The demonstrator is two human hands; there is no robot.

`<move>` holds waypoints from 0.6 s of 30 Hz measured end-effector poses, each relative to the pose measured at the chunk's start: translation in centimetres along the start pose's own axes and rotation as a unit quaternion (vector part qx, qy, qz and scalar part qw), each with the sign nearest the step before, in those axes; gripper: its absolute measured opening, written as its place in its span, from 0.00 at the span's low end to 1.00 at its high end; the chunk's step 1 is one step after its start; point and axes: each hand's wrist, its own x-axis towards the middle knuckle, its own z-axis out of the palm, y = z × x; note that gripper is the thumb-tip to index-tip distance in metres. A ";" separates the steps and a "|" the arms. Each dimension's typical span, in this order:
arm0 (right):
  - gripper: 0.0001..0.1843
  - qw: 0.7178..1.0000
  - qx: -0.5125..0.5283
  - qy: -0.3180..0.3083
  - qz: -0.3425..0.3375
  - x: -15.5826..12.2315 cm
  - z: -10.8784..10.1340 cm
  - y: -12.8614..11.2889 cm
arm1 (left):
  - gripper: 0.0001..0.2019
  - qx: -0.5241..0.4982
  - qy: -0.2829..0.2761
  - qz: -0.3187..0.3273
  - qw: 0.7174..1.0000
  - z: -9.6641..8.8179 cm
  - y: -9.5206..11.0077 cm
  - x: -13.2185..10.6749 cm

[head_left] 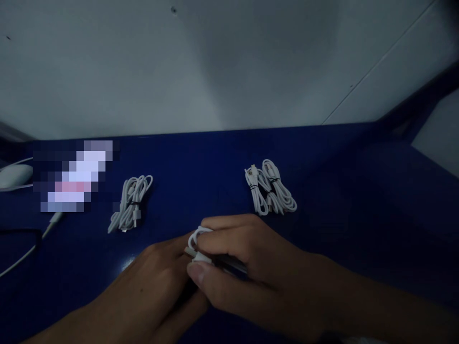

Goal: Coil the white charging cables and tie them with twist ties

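My right hand (244,260) is closed around a coiled white cable (198,237) low in the middle of the blue table (201,167); only a loop and a plug of the cable stick out past my fingers. My left hand (158,282) presses in from the left, its fingers curled against the same cable. A tied white cable bundle (131,203) lies to the left of my hands. Two more tied white bundles (270,187) lie side by side behind my right hand.
A white mouse (14,176) sits at the far left edge, with a thin white lead (39,236) trailing across the table below it. A blurred-out patch lies beside the mouse. A grey wall (215,67) rises behind the table.
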 end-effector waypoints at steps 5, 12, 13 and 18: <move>0.20 1.000 -0.009 -0.001 0.009 -0.1 0.0 0.0 | 0.11 -0.025 -0.021 -0.020 0.999 0.0 -0.1 0.2; 0.20 0.998 -0.064 0.007 0.015 0.0 0.1 -0.1 | 0.11 -0.021 -0.016 -0.022 0.999 0.3 -0.3 0.4; 0.19 0.997 -0.075 0.008 0.015 0.0 0.1 0.0 | 0.11 -0.017 -0.019 -0.020 0.999 0.3 -0.3 0.4; 0.20 0.996 -0.086 0.017 0.005 0.1 0.1 0.7 | 0.09 -0.009 -0.026 -0.026 0.999 0.2 -0.3 0.4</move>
